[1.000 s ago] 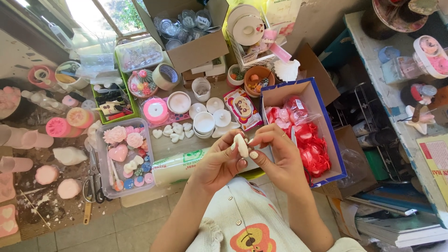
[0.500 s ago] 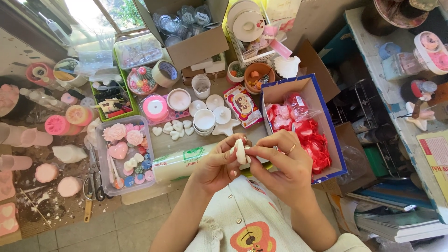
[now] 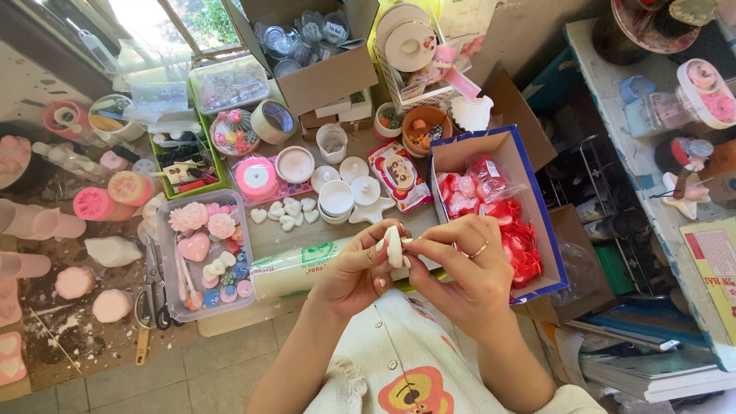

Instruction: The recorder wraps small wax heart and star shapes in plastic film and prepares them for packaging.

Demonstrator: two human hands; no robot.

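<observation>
Both my hands meet above the front edge of a low work table. My left hand [image 3: 353,272] and my right hand [image 3: 469,270] pinch a small white cast piece [image 3: 393,245] between their fingertips, held upright. A ring sits on a finger of my right hand. Just beyond the hands lies a long white roll with green print [image 3: 295,268]. To the right stands a blue-edged cardboard box [image 3: 537,199] filled with red and pink pieces in clear wrap.
A clear tray [image 3: 172,295] of pink and white cast flowers and hearts lies at the left, scissors [image 3: 152,303] beside it. White heart pieces [image 3: 280,215], small white lids, a pink tape roll [image 3: 257,175] and cardboard boxes crowd the back. Books are stacked at bottom right.
My hands stay together on the white piece; the fingers have shifted slightly around it, and the view has barely moved.
</observation>
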